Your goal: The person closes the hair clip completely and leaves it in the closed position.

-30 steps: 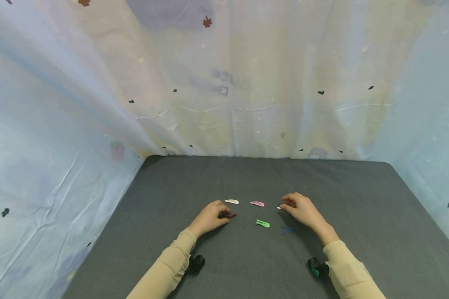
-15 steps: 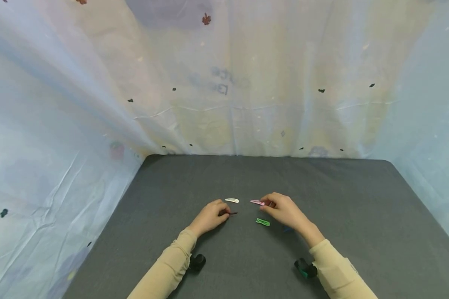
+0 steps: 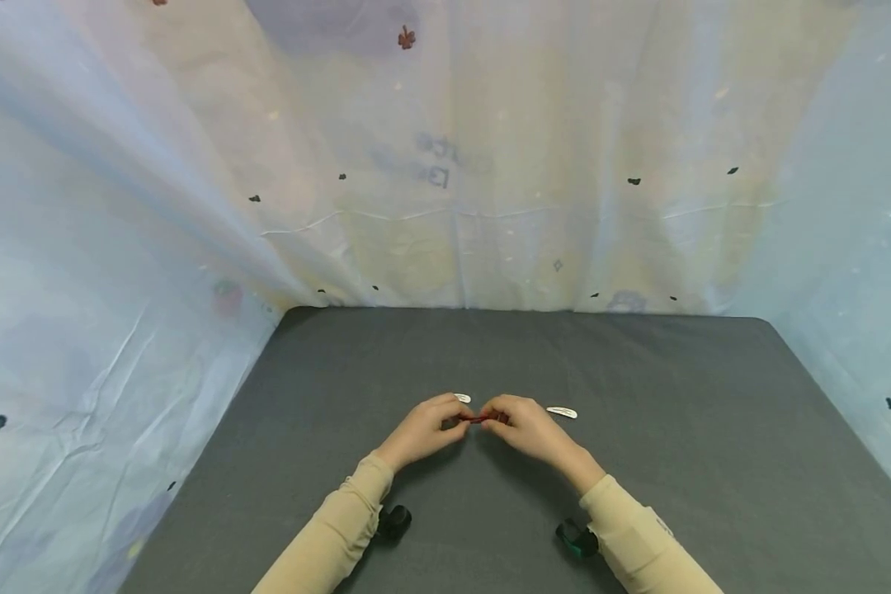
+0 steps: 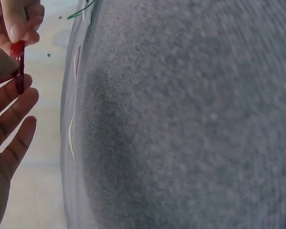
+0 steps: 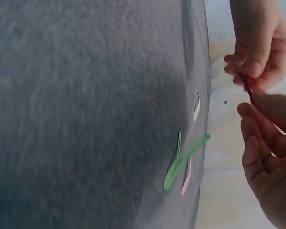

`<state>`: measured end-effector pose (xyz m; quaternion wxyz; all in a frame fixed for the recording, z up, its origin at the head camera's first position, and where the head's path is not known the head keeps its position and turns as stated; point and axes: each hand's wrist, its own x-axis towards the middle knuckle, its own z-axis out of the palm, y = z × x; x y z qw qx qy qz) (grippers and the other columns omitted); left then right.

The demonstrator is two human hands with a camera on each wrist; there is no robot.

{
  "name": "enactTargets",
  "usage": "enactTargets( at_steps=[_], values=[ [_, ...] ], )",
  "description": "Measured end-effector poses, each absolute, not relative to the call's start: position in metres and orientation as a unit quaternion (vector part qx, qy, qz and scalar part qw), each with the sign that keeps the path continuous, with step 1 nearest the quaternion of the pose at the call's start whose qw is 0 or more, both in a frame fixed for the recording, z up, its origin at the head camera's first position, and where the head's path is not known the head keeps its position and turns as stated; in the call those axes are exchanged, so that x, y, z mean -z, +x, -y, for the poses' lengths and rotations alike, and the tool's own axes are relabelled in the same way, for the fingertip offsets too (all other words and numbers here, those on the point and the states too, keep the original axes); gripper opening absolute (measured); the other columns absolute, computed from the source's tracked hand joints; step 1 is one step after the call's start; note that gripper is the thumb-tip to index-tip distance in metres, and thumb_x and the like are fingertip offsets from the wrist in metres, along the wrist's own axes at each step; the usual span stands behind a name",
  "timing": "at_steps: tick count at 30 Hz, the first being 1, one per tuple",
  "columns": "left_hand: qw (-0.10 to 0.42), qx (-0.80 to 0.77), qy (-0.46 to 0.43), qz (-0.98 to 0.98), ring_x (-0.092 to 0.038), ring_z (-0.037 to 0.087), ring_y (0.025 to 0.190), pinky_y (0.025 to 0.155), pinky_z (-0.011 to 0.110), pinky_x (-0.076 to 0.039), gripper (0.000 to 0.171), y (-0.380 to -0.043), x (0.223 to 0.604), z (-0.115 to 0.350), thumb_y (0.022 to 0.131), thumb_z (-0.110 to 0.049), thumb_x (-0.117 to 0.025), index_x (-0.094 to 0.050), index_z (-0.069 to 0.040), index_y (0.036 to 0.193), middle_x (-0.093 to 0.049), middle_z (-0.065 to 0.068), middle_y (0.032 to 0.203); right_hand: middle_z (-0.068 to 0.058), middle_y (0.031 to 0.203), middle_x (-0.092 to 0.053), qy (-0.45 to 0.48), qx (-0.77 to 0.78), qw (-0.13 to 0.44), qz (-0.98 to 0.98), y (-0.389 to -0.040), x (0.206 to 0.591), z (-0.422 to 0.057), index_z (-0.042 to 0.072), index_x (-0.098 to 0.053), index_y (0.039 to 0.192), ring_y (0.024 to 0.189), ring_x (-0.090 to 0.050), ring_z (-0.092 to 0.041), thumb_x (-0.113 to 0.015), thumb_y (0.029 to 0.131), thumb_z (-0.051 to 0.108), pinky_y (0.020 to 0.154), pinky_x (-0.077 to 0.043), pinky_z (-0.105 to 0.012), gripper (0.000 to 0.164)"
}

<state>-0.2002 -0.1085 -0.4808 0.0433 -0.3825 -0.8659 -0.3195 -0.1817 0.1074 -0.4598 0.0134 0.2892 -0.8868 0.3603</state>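
A dark red snap hair clip (image 4: 20, 71) is held above the grey table between my two hands. My left hand (image 3: 432, 427) pinches one end with thumb and index finger, its other fingers spread in the left wrist view. The thumb and fingers of my right hand (image 3: 529, 431) pinch the other end. Behind the hands lie a cream hair clip (image 3: 463, 398), partly covered by the left hand, and a white hair clip (image 3: 562, 412). A green hair clip (image 5: 174, 169), snapped open, and a pink hair clip (image 5: 186, 179) show in the right wrist view; the right hand hides them from the head view.
The dark grey cloth-covered table (image 3: 386, 355) reaches back to a pale patterned curtain (image 3: 520, 165). More curtain hangs at both sides. A black wrist camera (image 3: 393, 523) hangs under the left sleeve and another black wrist camera (image 3: 577, 538) under the right.
My right hand has moved left, past the white and pink clips, to the red clip and now pinches it. The left hand stays nearly in place, still holding that clip.
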Motion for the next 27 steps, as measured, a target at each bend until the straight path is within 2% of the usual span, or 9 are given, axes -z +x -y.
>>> enactTargets(
  at_steps=[5,10,18,27],
  values=[
    [0.030,0.325,-0.372,0.869,-0.061,0.007,0.087,0.074,0.021,-0.050,0.017,-0.199,0.479,0.108,0.091,-0.024,-0.061,-0.066,-0.020,0.106,-0.062,-0.004,0.104,0.001,0.080,-0.066,0.267,-0.369,0.028,0.890,-0.181,0.459,-0.103,0.013,-0.067,0.094,0.059,-0.049,0.002,-0.061,0.090,0.013,0.054,-0.043,-0.018,0.007],
    [0.034,0.344,-0.342,0.874,-0.060,0.005,0.083,0.072,0.020,-0.049,0.017,-0.201,0.482,0.110,0.090,-0.028,-0.061,-0.066,-0.021,0.104,-0.063,-0.005,0.098,-0.005,0.079,-0.066,0.253,-0.384,0.025,0.888,-0.182,0.459,-0.100,0.014,-0.068,0.095,0.054,-0.044,0.000,-0.060,0.091,0.012,0.050,-0.041,-0.020,0.009],
    [0.078,0.340,-0.332,0.876,-0.061,0.006,0.081,0.072,0.023,-0.050,0.020,-0.199,0.480,0.110,0.089,-0.023,-0.063,-0.067,-0.014,0.106,-0.066,-0.004,0.096,0.002,0.081,-0.068,0.261,-0.377,0.068,0.886,-0.181,0.462,-0.093,0.013,-0.068,0.089,0.064,-0.055,0.000,-0.065,0.088,0.015,0.056,-0.045,-0.017,0.005],
    [0.130,0.315,-0.360,0.868,-0.053,0.001,0.068,0.066,0.021,-0.044,0.021,-0.198,0.477,0.104,0.088,-0.017,-0.064,-0.067,-0.019,0.109,-0.070,-0.004,0.098,0.004,0.076,-0.065,0.212,-0.354,0.104,0.905,-0.181,0.461,-0.088,0.013,-0.069,0.085,0.056,-0.044,0.001,-0.067,0.085,0.017,0.050,-0.037,-0.016,0.004]
  ],
)
